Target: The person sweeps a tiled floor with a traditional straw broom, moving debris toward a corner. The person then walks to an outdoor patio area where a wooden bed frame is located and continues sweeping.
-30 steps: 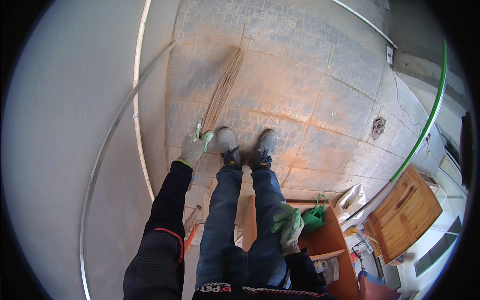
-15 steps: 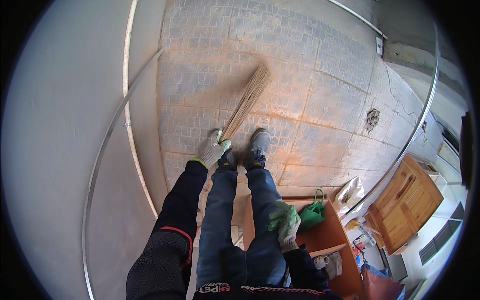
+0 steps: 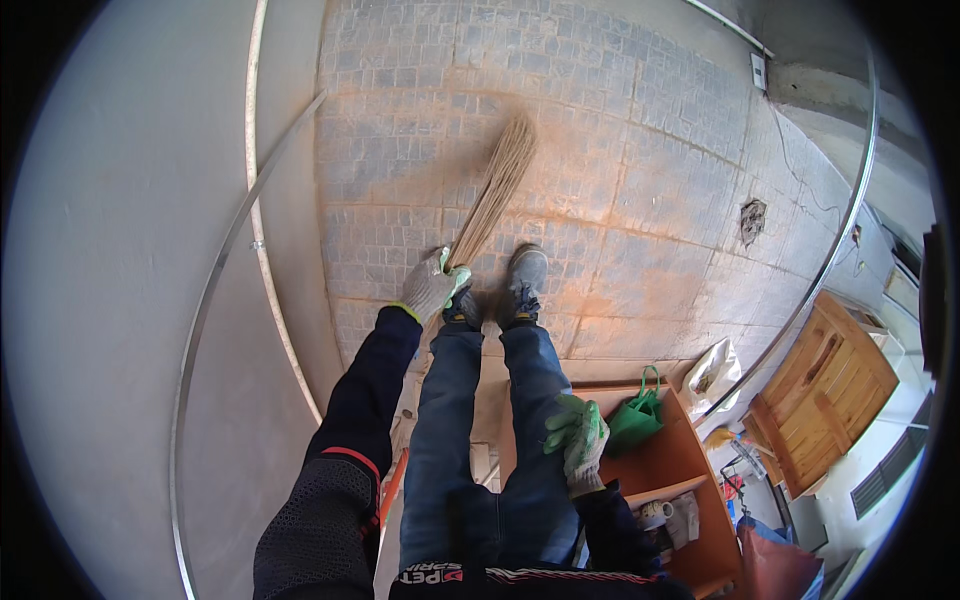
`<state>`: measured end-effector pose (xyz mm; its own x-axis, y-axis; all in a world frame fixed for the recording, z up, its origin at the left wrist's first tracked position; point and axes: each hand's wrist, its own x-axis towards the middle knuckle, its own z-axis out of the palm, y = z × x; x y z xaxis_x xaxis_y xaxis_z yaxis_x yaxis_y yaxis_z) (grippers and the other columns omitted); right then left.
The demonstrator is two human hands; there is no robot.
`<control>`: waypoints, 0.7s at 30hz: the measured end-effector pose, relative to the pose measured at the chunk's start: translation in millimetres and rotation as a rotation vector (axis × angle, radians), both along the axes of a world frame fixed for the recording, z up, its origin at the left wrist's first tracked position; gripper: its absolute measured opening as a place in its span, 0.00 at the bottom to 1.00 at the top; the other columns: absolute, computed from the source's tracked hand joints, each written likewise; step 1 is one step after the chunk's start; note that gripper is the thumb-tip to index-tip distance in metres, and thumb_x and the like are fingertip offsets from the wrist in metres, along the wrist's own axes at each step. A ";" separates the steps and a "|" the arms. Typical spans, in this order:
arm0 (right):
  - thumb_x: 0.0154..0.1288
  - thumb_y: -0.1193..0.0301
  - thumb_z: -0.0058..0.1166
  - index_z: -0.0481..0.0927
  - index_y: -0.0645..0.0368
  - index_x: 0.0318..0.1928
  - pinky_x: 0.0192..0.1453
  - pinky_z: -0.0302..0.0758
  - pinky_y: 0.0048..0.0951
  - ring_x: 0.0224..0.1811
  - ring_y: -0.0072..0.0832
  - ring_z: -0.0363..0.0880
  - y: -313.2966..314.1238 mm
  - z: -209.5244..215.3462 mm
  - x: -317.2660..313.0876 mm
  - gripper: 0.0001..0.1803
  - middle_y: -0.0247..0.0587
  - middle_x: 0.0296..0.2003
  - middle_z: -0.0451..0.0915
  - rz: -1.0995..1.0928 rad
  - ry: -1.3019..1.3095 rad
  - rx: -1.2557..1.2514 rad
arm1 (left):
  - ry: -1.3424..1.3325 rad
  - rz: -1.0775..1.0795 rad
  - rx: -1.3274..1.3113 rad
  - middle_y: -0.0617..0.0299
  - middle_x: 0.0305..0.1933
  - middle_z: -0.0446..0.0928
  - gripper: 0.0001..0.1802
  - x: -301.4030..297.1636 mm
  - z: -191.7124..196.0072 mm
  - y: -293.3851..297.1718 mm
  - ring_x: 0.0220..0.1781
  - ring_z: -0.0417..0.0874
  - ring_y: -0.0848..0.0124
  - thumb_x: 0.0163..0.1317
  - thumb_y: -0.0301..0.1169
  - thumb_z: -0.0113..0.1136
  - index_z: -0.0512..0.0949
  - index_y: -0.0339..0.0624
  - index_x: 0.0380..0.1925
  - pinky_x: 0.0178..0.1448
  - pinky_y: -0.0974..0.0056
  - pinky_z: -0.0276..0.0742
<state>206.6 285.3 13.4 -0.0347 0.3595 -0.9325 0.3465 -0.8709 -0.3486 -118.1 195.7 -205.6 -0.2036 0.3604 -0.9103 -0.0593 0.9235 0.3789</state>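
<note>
A straw broom (image 3: 493, 190) slants away from me, its bristles spread on the dusty tiled floor. My left hand (image 3: 433, 284), in a white and green work glove, is closed around the broom's near end, just left of my shoes. Reddish dust (image 3: 560, 205) lies on the tiles around the bristle tips. Against my right thigh rests my right hand (image 3: 583, 440), gloved the same way, with its fingers stretched out and nothing in them.
A grey wall (image 3: 110, 250) with a long pipe (image 3: 252, 150) runs along my left. Behind my right leg stands an orange-brown cabinet (image 3: 655, 470) holding a green bag (image 3: 636, 417). Farther right are a white sack (image 3: 712, 375) and a wooden panel (image 3: 825, 390). A dark clump (image 3: 752, 221) lies on the floor.
The broom's bristles have shifted slightly left and farther away, with my left hand still gripping it. The view has moved a little; my right hand stays at my thigh.
</note>
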 end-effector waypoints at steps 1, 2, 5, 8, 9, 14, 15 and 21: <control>0.83 0.46 0.38 0.80 0.71 0.57 0.23 0.80 0.31 0.18 0.30 0.79 -0.5 1.0 0.6 0.36 0.49 0.31 0.85 -0.011 0.024 -0.019 | 0.032 0.040 -0.038 0.56 0.30 0.82 0.49 15.3 7.5 -1.4 0.24 0.82 0.71 0.67 0.51 0.69 0.59 0.37 0.78 0.30 0.62 0.81; 0.84 0.46 0.37 0.79 0.69 0.59 0.25 0.81 0.30 0.19 0.29 0.80 -0.7 2.1 2.0 0.35 0.48 0.32 0.85 -0.023 0.007 -0.056 | 0.075 0.113 -0.006 0.57 0.29 0.81 0.48 21.5 17.9 -8.2 0.24 0.82 0.71 0.67 0.51 0.69 0.59 0.37 0.78 0.29 0.62 0.81; 0.84 0.46 0.37 0.79 0.70 0.58 0.24 0.81 0.30 0.19 0.29 0.80 -5.7 3.1 7.5 0.35 0.48 0.30 0.85 -0.034 0.043 -0.019 | 0.134 0.621 0.092 0.66 0.23 0.77 0.43 0.9 32.9 -22.9 0.18 0.77 0.69 0.69 0.48 0.67 0.63 0.39 0.77 0.27 0.64 0.79; 0.83 0.46 0.38 0.79 0.71 0.58 0.23 0.81 0.30 0.18 0.29 0.80 -13.0 2.0 11.8 0.36 0.48 0.29 0.85 -0.055 0.019 -0.016 | 0.226 0.812 0.059 0.67 0.27 0.75 0.44 -56.7 16.5 -22.1 0.24 0.79 0.71 0.70 0.47 0.67 0.61 0.39 0.78 0.28 0.64 0.80; 0.83 0.45 0.38 0.79 0.71 0.57 0.23 0.81 0.31 0.18 0.30 0.80 -15.0 1.2 12.1 0.36 0.48 0.29 0.84 -0.072 0.026 0.004 | 0.207 0.783 0.005 0.64 0.29 0.77 0.44 -68.7 7.8 -15.3 0.26 0.81 0.71 0.70 0.47 0.67 0.61 0.39 0.78 0.28 0.64 0.80; 0.82 0.43 0.38 0.79 0.72 0.57 0.20 0.80 0.32 0.16 0.31 0.79 -23.5 -0.9 10.5 0.38 0.49 0.28 0.84 -0.058 0.027 -0.008 | 0.127 -0.094 0.007 0.50 0.33 0.82 0.38 -6.8 -17.3 17.7 0.33 0.86 0.67 0.68 0.42 0.65 0.67 0.34 0.73 0.31 0.60 0.80; 0.82 0.43 0.38 0.79 0.72 0.57 0.21 0.81 0.31 0.17 0.30 0.80 -25.2 -1.2 11.1 0.39 0.48 0.29 0.85 -0.062 0.012 -0.014 | 0.284 -0.142 0.152 0.49 0.32 0.82 0.41 13.8 -13.0 15.8 0.30 0.86 0.68 0.68 0.43 0.67 0.63 0.34 0.75 0.29 0.59 0.80; 0.80 0.41 0.39 0.80 0.72 0.56 0.18 0.79 0.33 0.14 0.31 0.77 -39.6 -5.3 24.1 0.40 0.47 0.26 0.84 -0.147 0.003 -0.053 | 0.007 0.725 0.038 0.60 0.33 0.78 0.39 23.5 42.1 -45.4 0.24 0.80 0.71 0.70 0.45 0.67 0.65 0.41 0.75 0.25 0.64 0.79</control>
<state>230.8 245.6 8.1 0.0119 0.3111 -0.9503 0.2126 -0.9294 -0.3016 -94.6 150.2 -163.4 -0.4088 0.1638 -0.8978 -0.6491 0.6393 0.4122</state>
